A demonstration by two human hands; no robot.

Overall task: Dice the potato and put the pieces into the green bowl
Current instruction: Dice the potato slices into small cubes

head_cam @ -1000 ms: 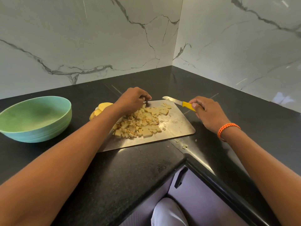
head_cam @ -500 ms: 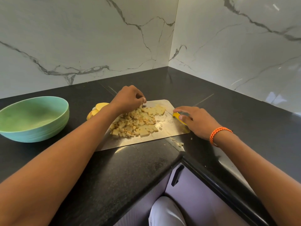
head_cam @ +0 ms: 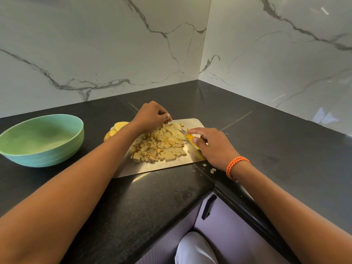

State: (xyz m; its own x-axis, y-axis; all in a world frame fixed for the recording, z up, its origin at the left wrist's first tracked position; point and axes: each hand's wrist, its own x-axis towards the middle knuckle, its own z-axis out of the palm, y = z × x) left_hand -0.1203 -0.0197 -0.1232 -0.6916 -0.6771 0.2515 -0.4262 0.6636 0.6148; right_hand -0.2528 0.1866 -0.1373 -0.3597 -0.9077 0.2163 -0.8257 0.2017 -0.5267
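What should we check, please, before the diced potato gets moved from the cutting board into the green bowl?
1. Green bowl within reach, upright and holding nothing: ok.
2. Diced potato gathered in one heap on the metal cutting board: ok.
3. No pieces off the board: not ok, stray bits lie on the black counter near the right wrist.
4. Knife under control: ok, right hand holds its yellow handle, blade against the heap.
5. Left hand clear of the blade: cannot tell, its curled fingers sit on the heap's far edge.
6. All potato diced: not ok, uncut slices lie left of the board.
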